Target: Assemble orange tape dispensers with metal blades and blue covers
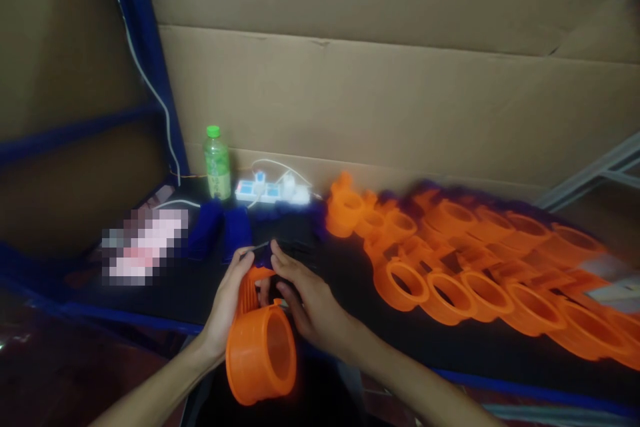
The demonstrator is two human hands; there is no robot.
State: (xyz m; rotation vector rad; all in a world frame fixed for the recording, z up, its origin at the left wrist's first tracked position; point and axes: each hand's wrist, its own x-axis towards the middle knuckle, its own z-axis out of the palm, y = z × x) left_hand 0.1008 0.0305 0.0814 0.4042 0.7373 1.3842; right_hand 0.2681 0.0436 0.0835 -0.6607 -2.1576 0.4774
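An orange plastic part (261, 353) with a wide, hollow round end and a ribbed neck is held between both hands, its round end pointing down towards me. My left hand (226, 303) grips the neck from the left side. On the right, my right hand (313, 293) has its fingers bent around the far end, with thumb and fingers against a small dark piece (263, 255) there. What that piece is cannot be made out, since fingers cover most of it. Both hands are just above the near edge of the black table.
Similar orange parts (403, 283) lie in rows on the right of the black table (350, 340). Dark blue pieces (237, 230), a white power strip (273, 191) and a green-capped bottle (217, 163) stand behind the hands. A blurred-out pink item (145, 247) is at left; cardboard (380, 100) forms the back wall.
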